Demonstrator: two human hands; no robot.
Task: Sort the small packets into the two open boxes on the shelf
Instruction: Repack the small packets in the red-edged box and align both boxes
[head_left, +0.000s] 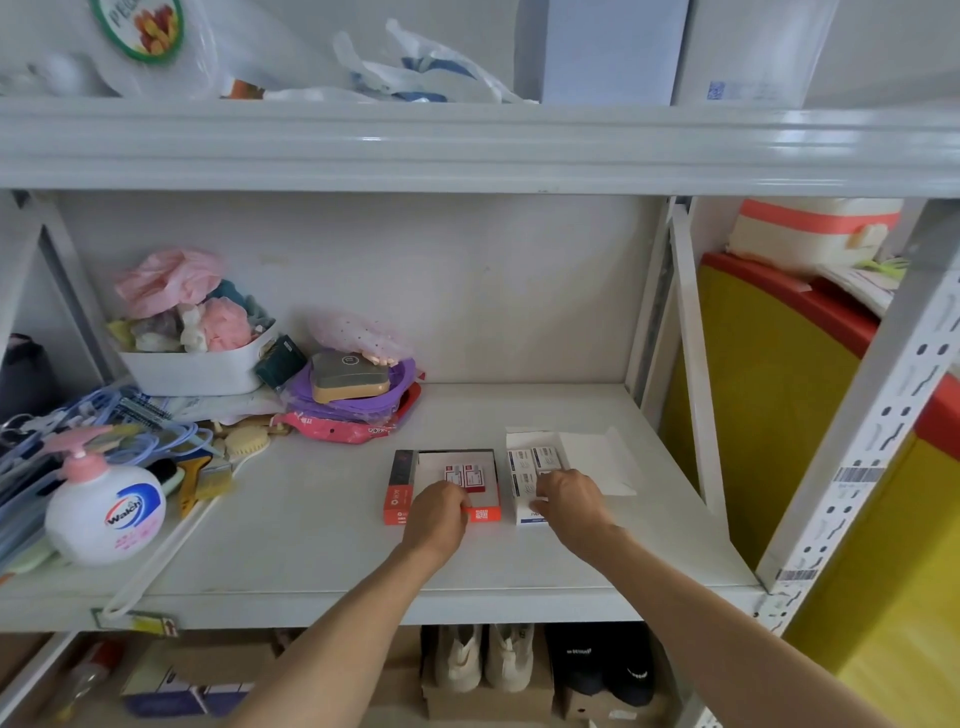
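Note:
Two open boxes lie side by side on the white shelf (322, 525). The red box (400, 486) on the left holds red and white packets (465, 475). The white box (524, 514) on the right holds blue and white packets (535, 460), and its lid flap (597, 457) lies open to the right. My left hand (439, 512) rests over the near part of the red box, fingers curled down inside it. My right hand (569, 501) covers the near part of the white box, fingertips on a packet. Whether either hand grips a packet is hidden.
A Walch soap pump bottle (104, 512), brushes (205, 475), blue hangers (104, 415), a white basket (197, 364) and a purple bowl (353, 389) crowd the shelf's left side. A shelf upright (691, 374) stands at the right. Shoes (483, 660) sit on the shelf below.

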